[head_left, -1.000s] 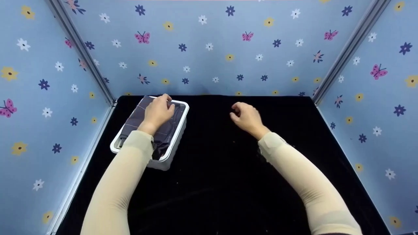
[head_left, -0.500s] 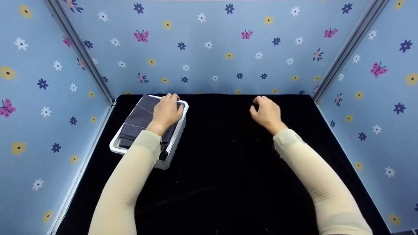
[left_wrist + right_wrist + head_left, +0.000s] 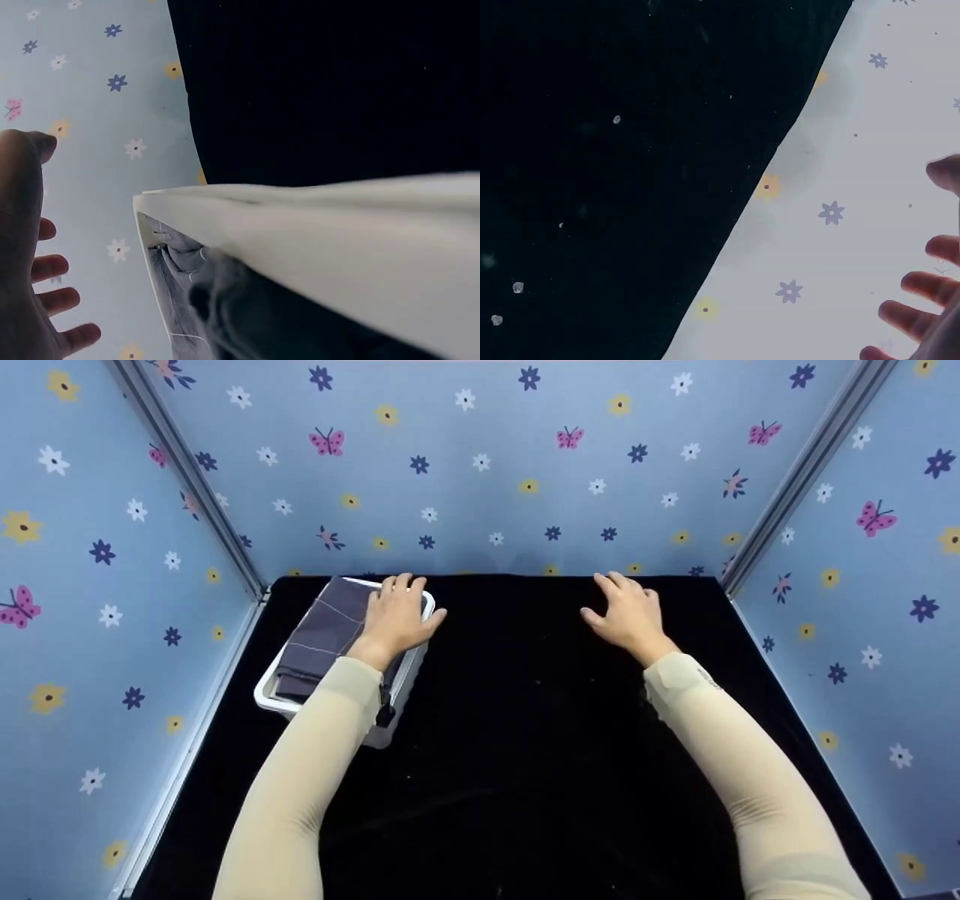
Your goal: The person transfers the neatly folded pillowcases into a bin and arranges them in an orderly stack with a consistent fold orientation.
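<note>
A white plastic basket (image 3: 268,697) stands at the back left, tilted across the view, with a folded dark grey cloth (image 3: 319,630) with thin white lines in it. Above the basket's right side hovers my left hand (image 3: 395,616), fingers spread, holding nothing. The left wrist view shows this hand (image 3: 26,247) apart from the basket rim (image 3: 315,225), the grey cloth (image 3: 180,259) below it. My right hand (image 3: 628,613) is over the back right of the black surface, its fingers loosely extended. Nothing lies in it in the right wrist view either, where its fingers (image 3: 911,319) are spread.
A black cloth-covered table (image 3: 525,750) lies beneath both hands. Blue flowered panels (image 3: 480,457) wall it at the back and both sides, joined by metal corner posts (image 3: 810,472).
My right hand has moved right and slightly back, away from the middle. My left hand has shifted right over the basket. Fingers of both hands have straightened. The basket and cloth have stayed put.
</note>
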{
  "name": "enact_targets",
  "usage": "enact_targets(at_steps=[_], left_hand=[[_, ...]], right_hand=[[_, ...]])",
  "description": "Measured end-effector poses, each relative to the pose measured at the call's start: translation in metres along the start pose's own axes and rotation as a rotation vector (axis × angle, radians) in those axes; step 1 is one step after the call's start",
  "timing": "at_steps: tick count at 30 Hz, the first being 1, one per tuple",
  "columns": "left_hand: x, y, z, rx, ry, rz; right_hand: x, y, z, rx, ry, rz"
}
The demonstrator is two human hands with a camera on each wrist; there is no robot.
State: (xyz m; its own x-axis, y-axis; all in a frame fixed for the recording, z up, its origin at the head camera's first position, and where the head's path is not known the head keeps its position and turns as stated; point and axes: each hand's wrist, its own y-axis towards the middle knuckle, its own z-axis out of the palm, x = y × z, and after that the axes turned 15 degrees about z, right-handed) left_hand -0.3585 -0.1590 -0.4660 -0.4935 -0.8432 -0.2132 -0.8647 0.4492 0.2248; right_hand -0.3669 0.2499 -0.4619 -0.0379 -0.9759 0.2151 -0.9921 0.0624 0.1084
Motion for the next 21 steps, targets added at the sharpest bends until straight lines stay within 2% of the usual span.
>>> enact_targets(at_steps=[8,12,21], left_hand=[[-0.001,-0.002,0.002,0.135,-0.038,-0.026],[0.0,-0.007,0.005,0.166,-0.046,-0.026],[0.001,-0.013,0.009,0.181,-0.056,-0.029]], right_hand=[[-0.004,0.001,-0.003,0.194,-0.043,0.041],[-0.005,-0.002,0.001,0.277,-0.042,0.055],[-0.007,-0.006,0.006,0.312,-0.028,0.073]])
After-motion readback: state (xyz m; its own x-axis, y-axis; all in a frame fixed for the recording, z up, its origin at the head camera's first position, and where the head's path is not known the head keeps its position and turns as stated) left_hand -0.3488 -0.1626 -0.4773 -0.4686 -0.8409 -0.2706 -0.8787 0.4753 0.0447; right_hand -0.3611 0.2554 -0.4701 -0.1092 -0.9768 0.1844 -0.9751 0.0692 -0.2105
